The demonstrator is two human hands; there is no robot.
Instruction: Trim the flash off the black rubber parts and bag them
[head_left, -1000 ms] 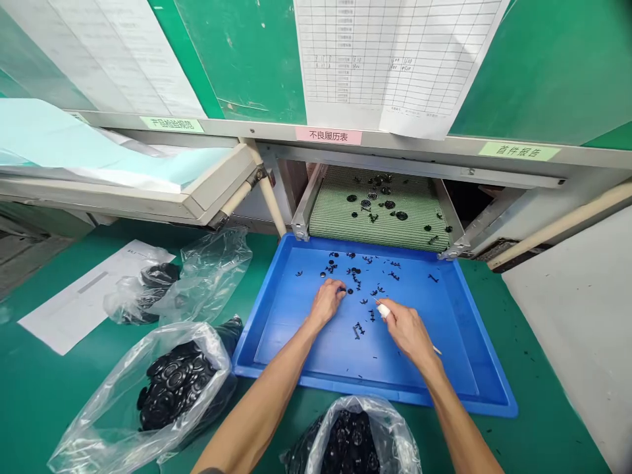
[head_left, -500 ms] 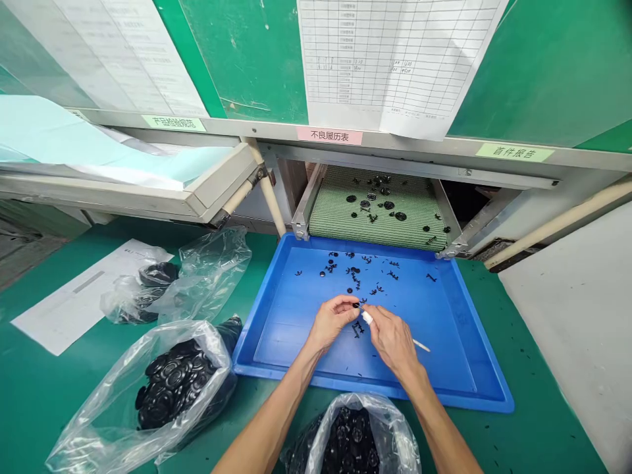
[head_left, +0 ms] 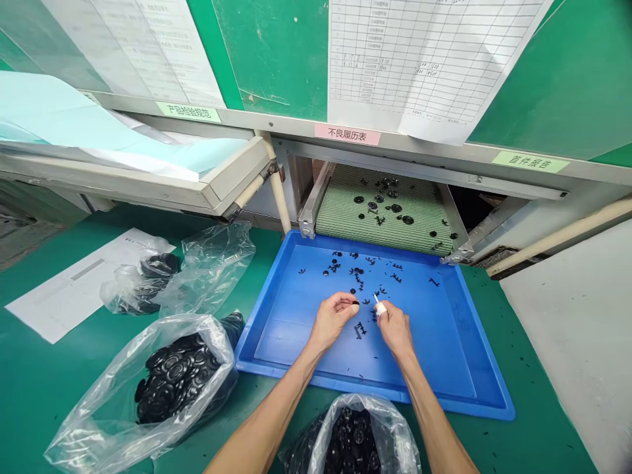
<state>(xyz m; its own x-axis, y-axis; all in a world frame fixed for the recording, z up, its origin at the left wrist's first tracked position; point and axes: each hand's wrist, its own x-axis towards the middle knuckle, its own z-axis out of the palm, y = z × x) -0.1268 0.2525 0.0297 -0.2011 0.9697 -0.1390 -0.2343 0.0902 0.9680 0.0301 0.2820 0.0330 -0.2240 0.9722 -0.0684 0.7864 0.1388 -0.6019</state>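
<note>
My left hand (head_left: pixel 333 320) is over the blue tray (head_left: pixel 494 368), fingertips pinched on a small black round part (head_left: pixel 355 303). To its right, my right hand (head_left: pixel 395 329) is closed around a thin pale stick-like tool (head_left: pixel 376 298) whose tip points up and away. A white wrapping (head_left: pixel 380 308) shows at that hand's fingertips. The tool's tip stands apart from the black part. Scattered on the tray floor beyond and between the hands are small black discs (head_left: pixel 326 273) and black branching scraps (head_left: pixel 359 329).
A green conveyor belt (head_left: pixel 336 224) carrying black parts ends over the tray's far edge. Clear bags of black round parts stand at the left (head_left: pixel 178 372) and at the front (head_left: pixel 353 441). A smaller bag (head_left: pixel 143 289) lies on white paper (head_left: pixel 64 299). A shelf (head_left: pixel 217 191) overhangs the left side.
My right hand has moved away from my left, and the tool's tip has swung up and off the black part. The left hand keeps its pinch. The view has shifted slightly.
</note>
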